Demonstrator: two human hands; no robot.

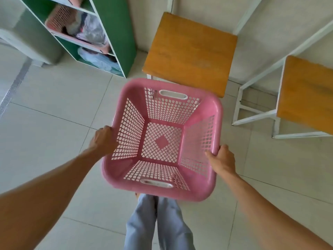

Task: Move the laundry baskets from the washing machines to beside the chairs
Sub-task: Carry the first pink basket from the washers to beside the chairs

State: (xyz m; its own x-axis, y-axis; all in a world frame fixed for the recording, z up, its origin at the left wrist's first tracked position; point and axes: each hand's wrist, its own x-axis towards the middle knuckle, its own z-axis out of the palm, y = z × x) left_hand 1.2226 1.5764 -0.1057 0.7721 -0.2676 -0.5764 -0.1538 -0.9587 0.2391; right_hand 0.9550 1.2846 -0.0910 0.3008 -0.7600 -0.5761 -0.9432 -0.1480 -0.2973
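Note:
An empty pink plastic laundry basket (163, 139) with lattice walls and white handle slots is held in front of me above the tiled floor. My left hand (104, 139) grips its left rim and my right hand (222, 159) grips its right rim. Just beyond the basket stands a chair with a wooden seat (191, 51) on a white metal frame. A second such chair (306, 94) stands at the right edge.
A green shelf unit (117, 33) at the upper left holds another pink basket (61, 18) and bagged clothes. A grey machine corner (27, 38) shows far left. My legs (156, 222) are below the basket. Pale floor tiles (54, 105) spread left.

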